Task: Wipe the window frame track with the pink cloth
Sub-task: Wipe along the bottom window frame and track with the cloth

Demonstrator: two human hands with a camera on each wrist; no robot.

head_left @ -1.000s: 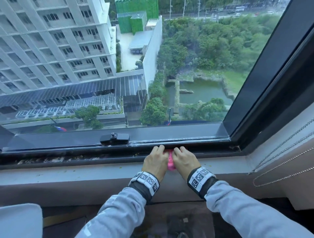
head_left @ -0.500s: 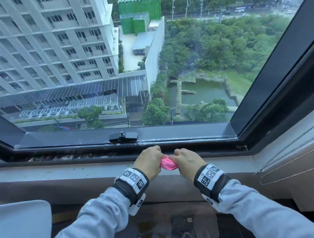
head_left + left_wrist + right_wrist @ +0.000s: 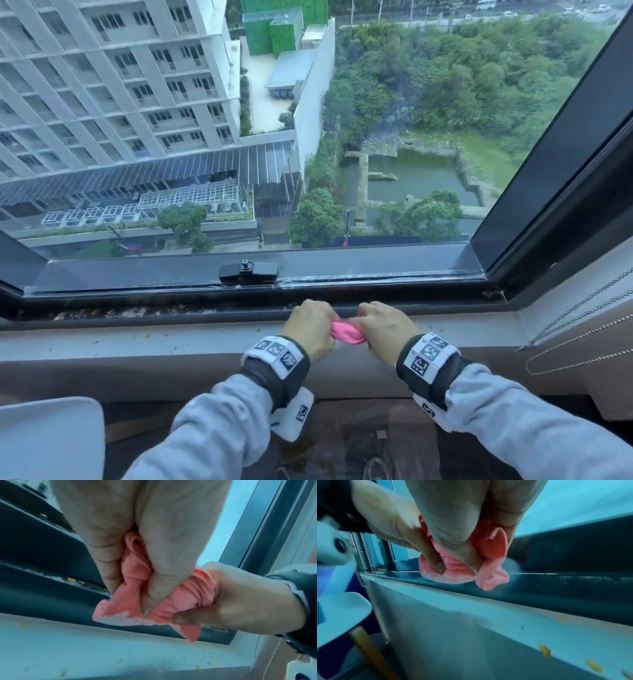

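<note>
The pink cloth is held bunched between both hands, just above the pale sill and clear of the window frame track. The left hand has its fingers curled tightly round one end; the right hand has its fingers curled round the other, the thumb pressing into the folds. Neither hand is free.

Handling, as judged: the cloth is light, soft and fully limp, with a ribbed or terry-like weave that creases readily. It will not slip easily, but loose corners hang below the grip and could drag. It is best taken as a compact wad, with a folded edge pushed forward to enter the narrow channel.

Materials: the track is a dark, rigid channel, apparently metal, long and straight, with pale crusted grime and specks lying along the stretch to the left of the hands. The sill is smooth, matte and flat, scattered with small yellowish flakes. A black latch sits on the lower sash rail above the track. A beaded cord hangs at the right.
</note>
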